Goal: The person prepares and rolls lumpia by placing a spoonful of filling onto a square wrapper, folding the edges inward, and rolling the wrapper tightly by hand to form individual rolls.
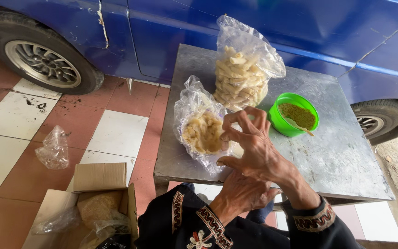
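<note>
Setting: We see a metal table (342, 157) on a tiled floor (116, 133) beside a blue car (162, 27).
Right hand (254, 152): raised over the table edge, fingers (236, 133) curled; what they pinch, we cannot tell.
Left hand (240, 193): beneath it, fingers hidden.
Dough bag (201, 131): just left of the right hand.
Rolled pieces bag (242, 69): behind.
Green bowl (295, 113): holds filling and a spoon.

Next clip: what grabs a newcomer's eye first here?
Probably the right hand, raised with fingers spread beside an open plastic bag of pale dough at the near edge of the metal table. Behind it stands a tall bag of rolled pastry sticks, with a bright green bowl of filling to its right and a blue car beyond.
</note>
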